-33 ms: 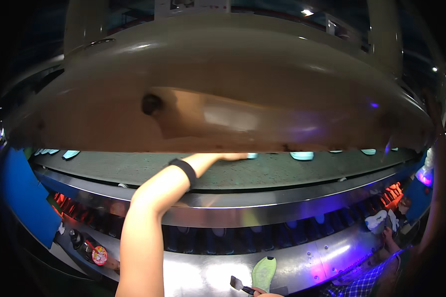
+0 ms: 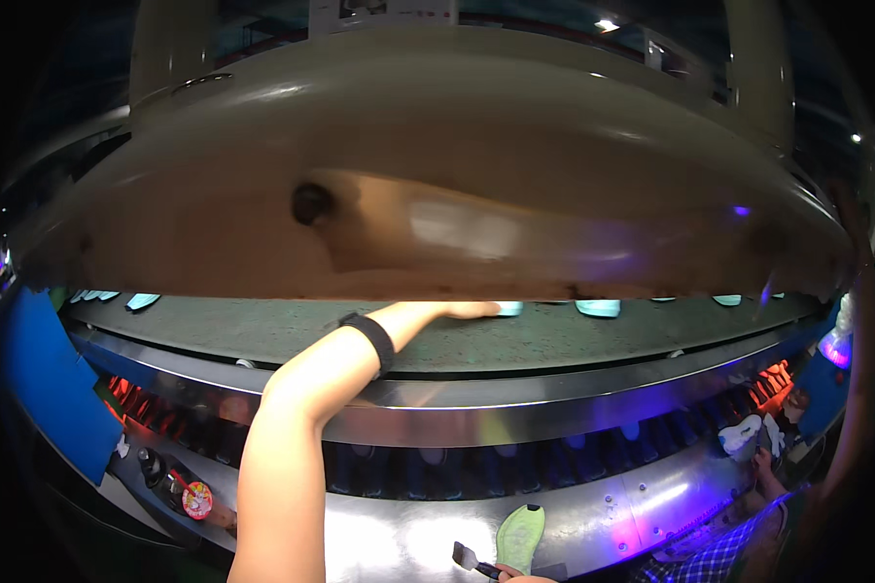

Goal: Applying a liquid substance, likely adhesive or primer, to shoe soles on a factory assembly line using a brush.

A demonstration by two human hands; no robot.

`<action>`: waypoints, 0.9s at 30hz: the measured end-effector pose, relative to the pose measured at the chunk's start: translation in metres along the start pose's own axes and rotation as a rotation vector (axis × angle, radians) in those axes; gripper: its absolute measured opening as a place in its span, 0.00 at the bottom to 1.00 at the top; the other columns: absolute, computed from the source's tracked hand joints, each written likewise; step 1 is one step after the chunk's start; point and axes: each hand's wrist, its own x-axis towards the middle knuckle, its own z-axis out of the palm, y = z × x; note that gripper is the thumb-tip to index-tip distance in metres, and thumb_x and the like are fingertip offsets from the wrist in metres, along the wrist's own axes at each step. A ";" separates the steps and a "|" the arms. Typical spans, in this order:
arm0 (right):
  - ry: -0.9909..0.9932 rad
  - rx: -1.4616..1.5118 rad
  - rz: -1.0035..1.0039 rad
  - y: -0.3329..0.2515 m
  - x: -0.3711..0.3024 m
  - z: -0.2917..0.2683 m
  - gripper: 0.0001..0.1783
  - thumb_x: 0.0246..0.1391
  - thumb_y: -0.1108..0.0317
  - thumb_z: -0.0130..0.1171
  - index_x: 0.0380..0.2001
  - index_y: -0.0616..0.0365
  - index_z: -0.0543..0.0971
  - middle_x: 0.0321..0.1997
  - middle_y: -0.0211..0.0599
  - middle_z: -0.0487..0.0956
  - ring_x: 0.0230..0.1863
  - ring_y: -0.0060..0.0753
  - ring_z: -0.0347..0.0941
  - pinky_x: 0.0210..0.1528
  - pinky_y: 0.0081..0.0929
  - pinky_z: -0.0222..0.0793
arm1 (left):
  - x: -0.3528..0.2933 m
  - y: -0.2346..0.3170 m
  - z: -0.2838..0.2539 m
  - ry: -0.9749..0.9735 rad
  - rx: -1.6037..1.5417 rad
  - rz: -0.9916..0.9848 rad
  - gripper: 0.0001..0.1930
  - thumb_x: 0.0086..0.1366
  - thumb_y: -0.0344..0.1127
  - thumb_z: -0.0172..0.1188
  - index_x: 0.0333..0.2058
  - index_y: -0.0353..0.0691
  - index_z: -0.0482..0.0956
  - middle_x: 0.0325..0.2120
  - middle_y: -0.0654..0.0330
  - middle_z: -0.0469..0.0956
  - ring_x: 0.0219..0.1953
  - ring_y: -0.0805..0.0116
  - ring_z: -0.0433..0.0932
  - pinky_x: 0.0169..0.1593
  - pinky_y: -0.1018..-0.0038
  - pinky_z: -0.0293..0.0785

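My left hand, a black band above its wrist, reaches over the conveyor belt. Its fingertips meet a light-blue shoe sole; the hood's lower edge partly covers them, so I cannot see whether they grip it. At the bottom of the view my right hand is closed on the dark handle of a flat brush. Just behind that hand is a yellow-green shoe sole with a dark tip, over the metal shelf. Whether the right hand also touches this sole is unclear.
A wide curved hood hangs low above the belt. Other light-blue soles lie along it. Orange heaters glow below. A bottle and a red-topped cup stand left. At right, a co-worker's hand is near white soles.
The whole view has shifted slightly. My left hand and the light-blue sole at its fingertips appear a little farther right. My right hand still holds the brush.
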 end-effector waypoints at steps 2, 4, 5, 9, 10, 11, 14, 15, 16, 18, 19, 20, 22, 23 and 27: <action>-0.003 0.001 0.010 -0.003 0.002 0.002 0.15 0.53 0.67 0.47 0.43 0.63 0.69 0.33 0.39 0.73 0.28 0.34 0.70 0.30 0.30 0.68 | -0.008 0.019 -0.002 -0.034 0.023 -0.012 0.23 0.56 0.47 0.53 0.44 0.37 0.69 0.42 0.49 0.72 0.46 0.55 0.70 0.50 0.64 0.63; -0.006 -0.005 0.016 -0.003 0.003 0.003 0.16 0.53 0.66 0.46 0.44 0.62 0.69 0.34 0.38 0.73 0.29 0.34 0.70 0.30 0.30 0.68 | -0.018 0.022 -0.006 -0.030 0.058 -0.041 0.22 0.56 0.46 0.53 0.43 0.37 0.70 0.41 0.48 0.73 0.44 0.55 0.71 0.49 0.63 0.64; -0.018 -0.011 0.024 -0.003 0.004 0.007 0.16 0.54 0.65 0.46 0.44 0.61 0.69 0.34 0.38 0.73 0.29 0.34 0.70 0.30 0.30 0.68 | -0.022 0.012 -0.006 -0.021 0.071 -0.049 0.22 0.56 0.46 0.53 0.43 0.37 0.70 0.41 0.48 0.73 0.44 0.55 0.71 0.49 0.63 0.64; -0.022 -0.016 0.028 -0.003 0.006 0.012 0.17 0.55 0.63 0.45 0.45 0.59 0.68 0.36 0.36 0.73 0.30 0.34 0.70 0.31 0.31 0.69 | -0.071 -0.003 0.000 0.012 0.464 -0.087 0.09 0.53 0.36 0.54 0.30 0.37 0.72 0.30 0.52 0.73 0.36 0.54 0.73 0.42 0.62 0.66; -0.020 -0.012 0.027 -0.002 0.006 0.011 0.17 0.55 0.62 0.45 0.46 0.59 0.68 0.36 0.36 0.73 0.30 0.34 0.70 0.31 0.32 0.69 | -0.093 0.004 -0.009 0.021 0.505 -0.016 0.09 0.54 0.37 0.53 0.30 0.38 0.73 0.30 0.54 0.74 0.34 0.56 0.73 0.40 0.64 0.66; -0.022 -0.013 0.027 -0.001 0.007 0.013 0.18 0.55 0.61 0.44 0.46 0.58 0.68 0.37 0.36 0.73 0.31 0.34 0.70 0.31 0.32 0.69 | -0.114 0.008 -0.018 0.030 0.545 0.056 0.10 0.55 0.39 0.53 0.30 0.39 0.75 0.30 0.55 0.75 0.33 0.58 0.74 0.37 0.66 0.67; -0.026 -0.007 0.013 0.001 0.008 0.013 0.18 0.56 0.59 0.44 0.47 0.57 0.67 0.38 0.35 0.72 0.31 0.35 0.70 0.31 0.33 0.69 | -0.173 0.005 -0.027 0.257 0.291 0.129 0.10 0.52 0.40 0.57 0.27 0.40 0.75 0.25 0.56 0.75 0.30 0.59 0.73 0.34 0.67 0.66; -0.030 -0.004 0.003 0.004 0.006 0.011 0.19 0.56 0.58 0.44 0.47 0.56 0.67 0.39 0.34 0.72 0.32 0.35 0.70 0.31 0.33 0.69 | -0.189 0.009 -0.031 0.268 0.176 0.085 0.10 0.51 0.40 0.59 0.26 0.40 0.75 0.25 0.56 0.74 0.30 0.59 0.73 0.34 0.67 0.66; -0.033 -0.003 -0.010 0.003 0.007 0.010 0.19 0.57 0.58 0.43 0.48 0.56 0.67 0.39 0.34 0.72 0.32 0.35 0.70 0.31 0.33 0.69 | -0.204 0.013 -0.030 0.418 0.064 0.053 0.11 0.48 0.40 0.62 0.24 0.40 0.75 0.23 0.56 0.73 0.30 0.60 0.71 0.35 0.68 0.65; -0.062 -0.095 0.016 0.002 0.010 0.011 0.21 0.57 0.54 0.40 0.49 0.55 0.65 0.43 0.35 0.72 0.35 0.36 0.70 0.34 0.35 0.70 | -0.239 0.002 -0.001 0.851 -0.198 0.043 0.10 0.50 0.37 0.60 0.21 0.38 0.72 0.24 0.57 0.69 0.31 0.66 0.68 0.36 0.72 0.63; -0.063 -0.203 0.049 -0.003 0.011 0.010 0.24 0.58 0.51 0.38 0.51 0.55 0.63 0.46 0.37 0.71 0.39 0.37 0.71 0.38 0.36 0.70 | -0.251 -0.007 0.016 1.042 -0.331 0.052 0.10 0.52 0.37 0.58 0.20 0.38 0.70 0.27 0.57 0.68 0.33 0.69 0.66 0.38 0.74 0.62; -0.157 -0.175 0.110 -0.003 0.016 0.002 0.24 0.59 0.52 0.33 0.52 0.55 0.61 0.50 0.38 0.69 0.44 0.37 0.69 0.42 0.34 0.69 | -0.260 -0.010 0.033 1.197 -0.573 0.017 0.09 0.53 0.36 0.55 0.23 0.37 0.69 0.31 0.56 0.66 0.35 0.70 0.65 0.40 0.75 0.61; -0.063 -0.057 0.011 0.001 0.015 0.021 0.22 0.59 0.57 0.34 0.50 0.59 0.64 0.48 0.39 0.70 0.44 0.35 0.68 0.42 0.32 0.68 | -0.262 -0.004 0.055 1.362 -0.949 -0.062 0.09 0.55 0.34 0.48 0.33 0.38 0.64 0.40 0.56 0.61 0.38 0.73 0.62 0.44 0.76 0.59; 0.001 -0.107 -0.015 -0.006 0.008 0.033 0.21 0.59 0.57 0.35 0.50 0.60 0.64 0.48 0.40 0.70 0.44 0.35 0.68 0.42 0.31 0.68 | -0.262 -0.004 0.062 1.305 -1.121 -0.086 0.16 0.52 0.31 0.48 0.40 0.37 0.60 0.41 0.56 0.61 0.42 0.71 0.63 0.48 0.74 0.60; 0.230 -0.305 -0.106 -0.025 -0.015 0.073 0.19 0.59 0.61 0.38 0.47 0.63 0.66 0.46 0.41 0.71 0.45 0.34 0.67 0.44 0.30 0.66 | -0.288 -0.013 0.066 0.608 -1.750 -0.303 0.29 0.46 0.23 0.52 0.51 0.33 0.58 0.45 0.52 0.66 0.48 0.64 0.68 0.51 0.69 0.66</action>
